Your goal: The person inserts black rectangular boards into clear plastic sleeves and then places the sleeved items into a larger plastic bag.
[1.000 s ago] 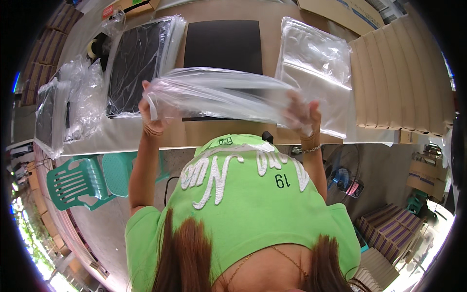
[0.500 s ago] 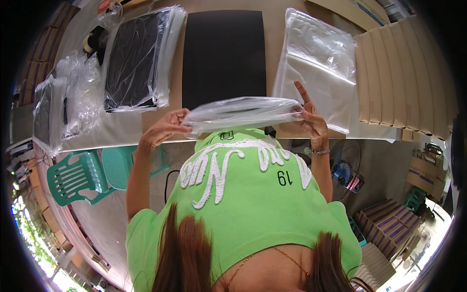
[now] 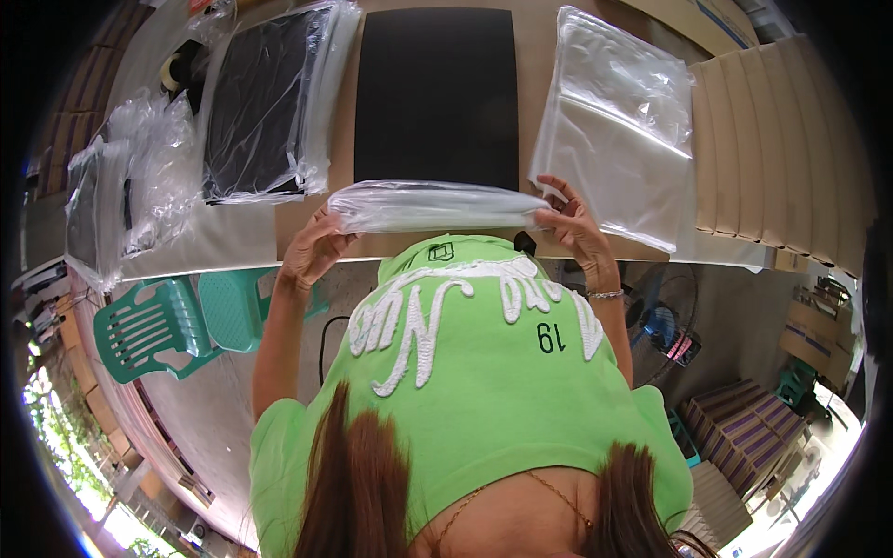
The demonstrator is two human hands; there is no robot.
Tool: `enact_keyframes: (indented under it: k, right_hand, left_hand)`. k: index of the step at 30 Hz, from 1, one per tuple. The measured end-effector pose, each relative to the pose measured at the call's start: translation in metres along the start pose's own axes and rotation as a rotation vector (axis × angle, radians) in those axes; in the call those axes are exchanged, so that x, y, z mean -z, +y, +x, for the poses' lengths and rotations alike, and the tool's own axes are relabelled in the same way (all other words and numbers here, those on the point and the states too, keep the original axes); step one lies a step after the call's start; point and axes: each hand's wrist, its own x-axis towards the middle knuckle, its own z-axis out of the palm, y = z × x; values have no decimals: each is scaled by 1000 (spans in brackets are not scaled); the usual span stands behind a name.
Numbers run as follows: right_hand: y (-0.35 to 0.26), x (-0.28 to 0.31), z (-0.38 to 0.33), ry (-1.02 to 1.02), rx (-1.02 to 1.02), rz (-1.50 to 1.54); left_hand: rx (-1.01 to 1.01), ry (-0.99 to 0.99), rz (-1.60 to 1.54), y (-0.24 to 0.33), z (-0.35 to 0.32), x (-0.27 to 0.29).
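I grip a clear plastic bag (image 3: 437, 206) at both ends, my left hand (image 3: 312, 249) and right hand (image 3: 569, 223) pinching it above the worktop (image 3: 307, 237) edge, just before the flat black sheet (image 3: 437, 93).

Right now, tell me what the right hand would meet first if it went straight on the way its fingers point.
The right hand points forward-left; most likely the black sheet lying flat on the table, though depth is unclear.
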Motion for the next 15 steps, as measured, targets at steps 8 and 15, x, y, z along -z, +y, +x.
enact_keyframes:
  k: [8, 15]
  right_hand:
    - [41, -18, 5, 321, 340, -744]
    - [34, -30, 2, 268, 309, -725]
  left_hand:
    - [-584, 440, 1165, -33, 12, 12]
    - [-542, 210, 996, -39, 10, 8]
